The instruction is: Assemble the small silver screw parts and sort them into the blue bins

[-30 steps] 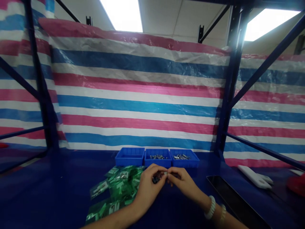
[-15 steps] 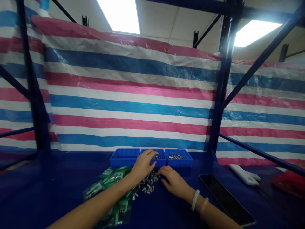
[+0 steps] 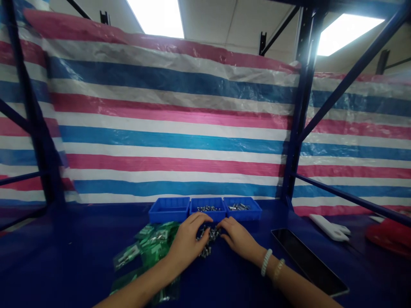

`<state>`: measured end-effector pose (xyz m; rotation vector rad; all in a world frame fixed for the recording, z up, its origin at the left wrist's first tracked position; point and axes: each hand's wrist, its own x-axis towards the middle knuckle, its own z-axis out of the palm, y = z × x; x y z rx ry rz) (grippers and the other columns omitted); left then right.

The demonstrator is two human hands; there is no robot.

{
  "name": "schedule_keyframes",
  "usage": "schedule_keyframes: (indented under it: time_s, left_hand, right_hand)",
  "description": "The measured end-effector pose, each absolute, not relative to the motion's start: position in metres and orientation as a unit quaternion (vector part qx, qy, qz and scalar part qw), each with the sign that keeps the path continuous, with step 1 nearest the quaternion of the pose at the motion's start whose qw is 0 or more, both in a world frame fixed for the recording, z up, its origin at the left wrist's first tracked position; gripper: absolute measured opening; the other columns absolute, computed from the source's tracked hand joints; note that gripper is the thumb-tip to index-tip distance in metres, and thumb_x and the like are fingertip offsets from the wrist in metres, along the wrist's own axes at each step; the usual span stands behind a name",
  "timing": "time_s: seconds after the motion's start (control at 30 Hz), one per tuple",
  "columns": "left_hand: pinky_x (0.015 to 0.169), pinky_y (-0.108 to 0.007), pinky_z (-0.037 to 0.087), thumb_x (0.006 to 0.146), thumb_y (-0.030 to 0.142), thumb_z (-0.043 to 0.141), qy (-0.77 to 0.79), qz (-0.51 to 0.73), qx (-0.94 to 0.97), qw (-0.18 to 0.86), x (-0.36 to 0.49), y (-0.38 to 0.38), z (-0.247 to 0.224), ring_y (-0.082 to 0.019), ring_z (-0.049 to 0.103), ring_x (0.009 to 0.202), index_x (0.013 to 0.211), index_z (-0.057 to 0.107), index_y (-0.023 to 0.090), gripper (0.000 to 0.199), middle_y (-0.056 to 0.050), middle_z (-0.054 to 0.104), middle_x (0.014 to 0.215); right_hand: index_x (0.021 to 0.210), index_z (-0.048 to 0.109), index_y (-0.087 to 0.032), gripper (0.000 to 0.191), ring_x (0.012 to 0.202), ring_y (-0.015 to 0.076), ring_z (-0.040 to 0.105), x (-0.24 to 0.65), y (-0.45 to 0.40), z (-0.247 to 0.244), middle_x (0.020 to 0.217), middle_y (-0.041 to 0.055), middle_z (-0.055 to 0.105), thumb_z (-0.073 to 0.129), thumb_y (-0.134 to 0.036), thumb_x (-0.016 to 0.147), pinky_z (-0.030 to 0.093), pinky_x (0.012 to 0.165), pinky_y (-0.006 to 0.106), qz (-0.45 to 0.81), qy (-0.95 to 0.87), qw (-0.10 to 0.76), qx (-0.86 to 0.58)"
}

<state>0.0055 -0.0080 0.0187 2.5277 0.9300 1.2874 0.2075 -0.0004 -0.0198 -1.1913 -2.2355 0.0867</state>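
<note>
A pile of small metal screws point(image 3: 207, 247) lies on the blue tabletop between my hands. My left hand point(image 3: 188, 239) curves around the pile's left and far sides, thumb and fingers apart. From the right, my right hand point(image 3: 239, 239) reaches its fingertips to the pile's edge, with its thumb apart from the fingers. Whether either hand pinches a screw is hard to see. Behind the pile, the middle blue bin point(image 3: 196, 216) holds similar small metal parts. The right blue bin point(image 3: 247, 215) contains longer silvery pieces.
The left blue bin point(image 3: 168, 217) stands in the same row. Green-printed plastic packets point(image 3: 157, 248) lie beside my left forearm. A black phone point(image 3: 308, 261) rests right of my right arm, near a white device point(image 3: 329, 227). A blue rack post point(image 3: 293, 154) rises behind.
My left hand has moved back from the middle bin to the pile of screws. The pile is now more bunched between both hands, and the camera view has shifted slightly.
</note>
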Motion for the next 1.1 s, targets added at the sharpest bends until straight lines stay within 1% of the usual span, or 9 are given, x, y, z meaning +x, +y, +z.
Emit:
schedule_keyframes:
  time_s: [0.23, 0.33, 0.4, 0.5, 0.6, 0.77, 0.93, 1.03, 1.1]
  left_hand:
    - [0.077, -0.031, 0.048, 0.076, 0.01, 0.051, 0.342, 0.445, 0.814, 0.151, 0.007, -0.014, 0.021, -0.019, 0.062, 0.083, 0.089, 0.064, 0.022, 0.022, -0.003, 0.067, 0.088]
    - [0.076, -0.031, 0.049, 0.075, 0.011, 0.052, 0.358, 0.454, 0.788, 0.211, 0.011, -0.018, 0.019, -0.019, 0.062, 0.081, 0.088, 0.065, 0.021, 0.021, -0.003, 0.067, 0.087]
    - [0.074, -0.03, 0.05, 0.074, 0.012, 0.053, 0.359, 0.459, 0.766, 0.27, 0.014, -0.021, 0.016, -0.018, 0.063, 0.08, 0.091, 0.064, 0.019, 0.021, -0.004, 0.066, 0.088]
    - [0.065, -0.027, 0.05, 0.072, 0.015, 0.058, 0.362, 0.457, 0.721, 0.375, 0.018, -0.023, 0.012, -0.017, 0.064, 0.074, 0.09, 0.061, 0.018, 0.019, -0.006, 0.066, 0.089]
    - [0.067, -0.028, 0.049, 0.073, 0.025, 0.064, 0.358, 0.46, 0.653, 0.483, 0.02, -0.023, 0.009, -0.016, 0.064, 0.071, 0.086, 0.06, 0.017, 0.016, -0.004, 0.067, 0.08]
    - [0.072, -0.026, 0.05, 0.064, 0.036, 0.077, 0.343, 0.456, 0.537, 0.621, 0.021, -0.024, 0.007, -0.013, 0.065, 0.068, 0.08, 0.062, 0.015, 0.03, -0.001, 0.068, 0.072]
    - [0.071, -0.022, 0.05, 0.06, 0.033, 0.082, 0.346, 0.452, 0.488, 0.662, 0.022, -0.026, 0.006, -0.011, 0.065, 0.067, 0.077, 0.065, 0.013, 0.032, -0.001, 0.069, 0.069]
    - [0.07, -0.022, 0.051, 0.059, 0.031, 0.083, 0.351, 0.451, 0.478, 0.667, 0.022, -0.026, 0.006, -0.011, 0.065, 0.067, 0.077, 0.065, 0.012, 0.031, -0.001, 0.068, 0.068]
    - [0.068, -0.022, 0.051, 0.063, 0.03, 0.08, 0.357, 0.448, 0.475, 0.669, 0.022, -0.027, 0.006, -0.011, 0.064, 0.065, 0.077, 0.065, 0.012, 0.027, -0.002, 0.068, 0.067]
  right_hand:
    - [0.083, 0.063, -0.018, 0.019, 0.088, 0.0215, 0.057, 0.214, 0.008, -0.027, 0.087, 0.0049, 0.063, 0.056, -0.002, 0.076, 0.045, 0.082, 0.034, 0.091, -0.808, 0.337, -0.475]
    - [0.087, 0.062, -0.017, 0.015, 0.073, 0.0175, 0.06, 0.213, 0.005, -0.021, 0.078, 0.0028, 0.064, 0.054, -0.006, 0.08, 0.048, 0.07, 0.029, 0.115, -0.794, 0.357, -0.479]
    - [0.09, 0.062, -0.016, 0.013, 0.068, 0.0157, 0.061, 0.209, -0.001, -0.013, 0.077, 0.0022, 0.065, 0.054, -0.01, 0.083, 0.048, 0.064, 0.027, 0.145, -0.779, 0.399, -0.461]
    - [0.09, 0.067, -0.018, 0.012, 0.074, 0.0166, 0.062, 0.202, -0.013, -0.002, 0.082, 0.0037, 0.067, 0.056, -0.014, 0.084, 0.049, 0.069, 0.028, 0.159, -0.772, 0.471, -0.396]
    - [0.091, 0.07, -0.021, 0.015, 0.081, 0.0179, 0.062, 0.197, -0.022, 0.004, 0.085, 0.0045, 0.068, 0.056, -0.016, 0.086, 0.049, 0.075, 0.031, 0.137, -0.786, 0.498, -0.34]
    - [0.096, 0.068, -0.022, 0.018, 0.076, 0.0169, 0.061, 0.194, -0.03, 0.005, 0.082, 0.0028, 0.068, 0.064, -0.014, 0.08, 0.049, 0.07, 0.029, 0.122, -0.796, 0.491, -0.331]
    - [0.091, 0.069, -0.022, 0.011, 0.079, 0.0175, 0.061, 0.198, -0.032, 0.01, 0.081, 0.003, 0.068, 0.064, -0.017, 0.082, 0.048, 0.072, 0.029, 0.122, -0.815, 0.473, -0.311]
    - [0.094, 0.068, -0.023, 0.013, 0.08, 0.0174, 0.06, 0.2, -0.035, 0.014, 0.083, 0.0029, 0.068, 0.059, -0.016, 0.086, 0.048, 0.073, 0.03, 0.11, -0.838, 0.444, -0.299]
    - [0.097, 0.066, -0.023, 0.016, 0.08, 0.0175, 0.058, 0.201, -0.037, 0.016, 0.083, 0.0029, 0.067, 0.056, -0.015, 0.087, 0.047, 0.073, 0.031, 0.082, -0.855, 0.417, -0.296]
